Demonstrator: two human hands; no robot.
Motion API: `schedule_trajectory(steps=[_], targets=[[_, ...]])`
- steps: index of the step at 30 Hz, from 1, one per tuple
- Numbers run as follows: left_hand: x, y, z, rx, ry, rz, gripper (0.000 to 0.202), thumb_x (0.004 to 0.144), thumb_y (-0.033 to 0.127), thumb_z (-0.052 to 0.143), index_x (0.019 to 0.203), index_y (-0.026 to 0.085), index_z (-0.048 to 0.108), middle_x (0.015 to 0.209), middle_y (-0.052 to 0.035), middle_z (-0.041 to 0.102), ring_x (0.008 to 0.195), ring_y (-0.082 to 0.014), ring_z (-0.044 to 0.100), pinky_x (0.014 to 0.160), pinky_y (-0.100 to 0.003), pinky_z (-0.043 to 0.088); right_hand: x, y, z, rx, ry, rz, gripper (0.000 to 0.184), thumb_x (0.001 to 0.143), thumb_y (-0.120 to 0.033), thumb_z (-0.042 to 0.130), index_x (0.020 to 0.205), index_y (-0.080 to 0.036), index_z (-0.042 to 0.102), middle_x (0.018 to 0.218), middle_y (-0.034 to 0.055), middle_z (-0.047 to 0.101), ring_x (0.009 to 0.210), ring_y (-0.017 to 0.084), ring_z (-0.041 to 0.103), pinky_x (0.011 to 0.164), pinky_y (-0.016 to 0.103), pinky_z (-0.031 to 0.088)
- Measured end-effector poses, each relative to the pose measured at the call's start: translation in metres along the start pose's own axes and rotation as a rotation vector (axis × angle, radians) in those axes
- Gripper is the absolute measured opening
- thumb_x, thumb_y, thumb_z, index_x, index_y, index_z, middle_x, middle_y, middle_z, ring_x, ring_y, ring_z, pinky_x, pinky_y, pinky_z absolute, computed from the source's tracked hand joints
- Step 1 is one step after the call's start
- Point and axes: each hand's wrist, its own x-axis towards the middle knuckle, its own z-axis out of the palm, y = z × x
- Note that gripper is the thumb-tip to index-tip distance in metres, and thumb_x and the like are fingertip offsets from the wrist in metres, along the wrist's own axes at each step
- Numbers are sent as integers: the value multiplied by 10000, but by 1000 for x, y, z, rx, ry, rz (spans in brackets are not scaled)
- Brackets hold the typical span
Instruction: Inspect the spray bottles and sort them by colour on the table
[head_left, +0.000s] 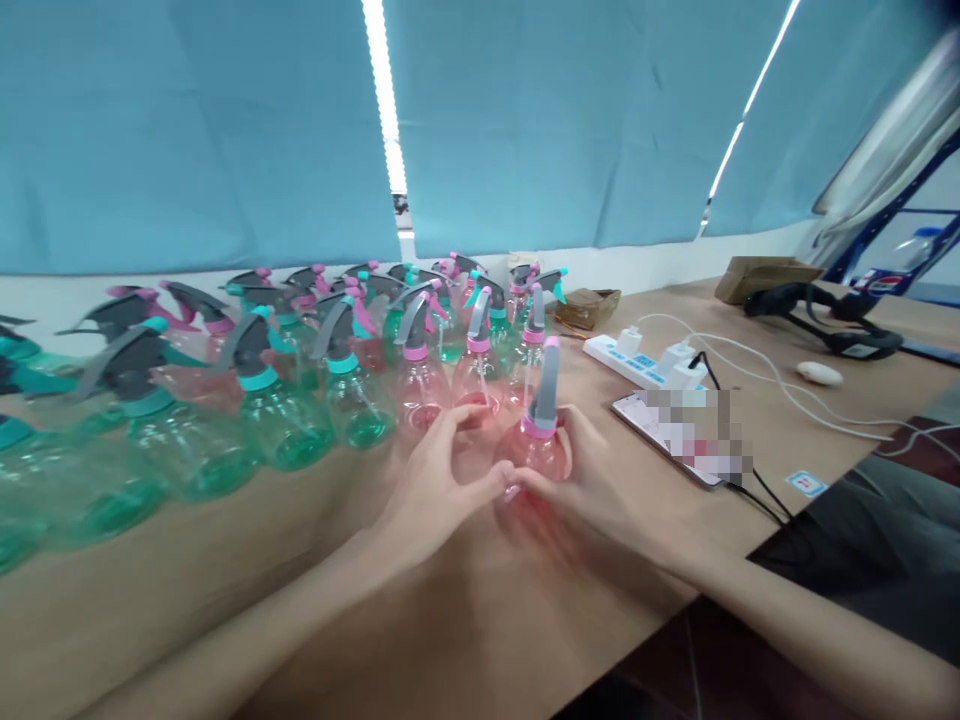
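Note:
A pink see-through spray bottle [531, 455] with a grey and pink trigger head stands upright on the brown table. My right hand [596, 470] is closed around its right side, thumb across the front. On the other side my left hand [431, 475] curves in an open C, fingers apart from the thumb. Its thumb tip meets the bottle's front by my right thumb; the fingertips point toward another pink spray bottle [480, 375] behind. Left of that stand a further pink bottle [421, 385] and a green spray bottle [356, 405].
Several more green and pink spray bottles [187, 440] fill the table's left and back. A white power strip [630, 365] with plugs, a phone [667, 440], white cables and a black headset [825, 320] lie on the right. Cardboard pieces [589, 308] sit near the wall.

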Motion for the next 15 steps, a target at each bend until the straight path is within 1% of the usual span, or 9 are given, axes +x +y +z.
schedule_trajectory(steps=[2, 4, 7, 9, 11, 13, 15], targets=[[-5, 2, -9, 12, -2, 5, 510, 811, 351, 683, 1263, 238, 475, 1343, -78, 539, 1214, -272, 530, 1025, -488, 438, -4, -17, 15, 44, -76, -24, 436, 727, -481, 745, 1020, -242, 528, 994, 76, 634, 890, 290, 628, 741, 452, 526], [-10, 4, -18, -19, -9, 13, 570, 799, 316, 694, 1308, 257, 445, 1353, -72, 544, 1212, -269, 543, 1015, -472, 457, -5, -32, 30, 94, -149, -45, 451, 691, -465, 766, 1003, -239, 530, 985, 71, 637, 896, 292, 634, 735, 452, 538], [-19, 6, -33, -63, 8, 5, 628, 758, 251, 704, 1324, 244, 431, 1301, -84, 580, 1140, -275, 596, 957, -454, 504, -5, -51, 53, 263, -242, -113, 419, 712, -424, 750, 1034, -258, 540, 1017, 46, 649, 926, 270, 646, 757, 429, 551], [-25, 6, -43, -43, 45, 3, 605, 743, 208, 685, 1299, 228, 449, 1215, -79, 618, 1045, -262, 637, 893, -431, 536, -4, -63, 68, 334, -316, -134, 382, 737, -406, 735, 1044, -265, 556, 1013, 35, 659, 901, 255, 657, 754, 415, 556], [-30, 5, -54, -11, 93, 22, 542, 762, 205, 659, 1270, 228, 470, 1134, -58, 643, 986, -244, 655, 862, -408, 548, -3, -74, 81, 360, -383, -160, 366, 740, -399, 748, 1030, -259, 573, 993, 36, 668, 861, 247, 663, 740, 402, 559], [-35, 0, -65, 15, 139, 40, 477, 802, 237, 636, 1256, 241, 488, 1108, -48, 648, 1019, -249, 648, 872, -400, 543, 0, -84, 92, 383, -420, -216, 405, 724, -406, 778, 1042, -251, 580, 1015, 46, 671, 877, 250, 661, 761, 398, 557], [-39, -6, -75, 25, 177, 46, 423, 832, 249, 608, 1244, 250, 512, 1133, -49, 641, 1108, -262, 616, 913, -402, 523, 6, -90, 100, 385, -442, -305, 489, 692, -451, 806, 1074, -243, 582, 1077, 64, 661, 937, 267, 648, 812, 416, 547]])
